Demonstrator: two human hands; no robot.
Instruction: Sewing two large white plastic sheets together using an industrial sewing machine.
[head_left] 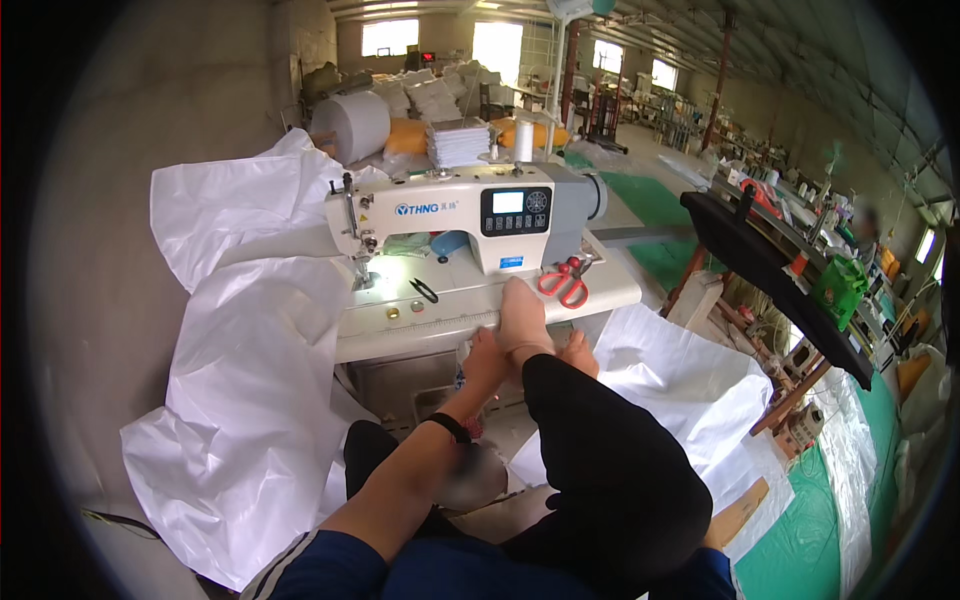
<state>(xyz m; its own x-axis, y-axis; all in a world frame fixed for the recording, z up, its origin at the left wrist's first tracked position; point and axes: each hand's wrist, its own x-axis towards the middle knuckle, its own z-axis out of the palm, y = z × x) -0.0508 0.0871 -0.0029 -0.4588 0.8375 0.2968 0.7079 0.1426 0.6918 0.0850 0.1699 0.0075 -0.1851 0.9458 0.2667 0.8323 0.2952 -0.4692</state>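
My raised foot, in a beige sock, rests toes-up against the front edge of the sewing table, below a black trouser leg. My left hand presses on the left side of the ankle, fingers curled in at the sock's upper part; a black band circles that wrist. On the other side of the ankle my right hand shows only partly, its fingers bent toward the sock. The leg hides the right forearm. Beyond the foot stands a white sewing machine with a lit screen and lamp.
Red-handled scissors and small black thread snips lie on the table. White sheeting hangs at the left, and more white sheeting lies at the right. A black padded bar juts across the right side.
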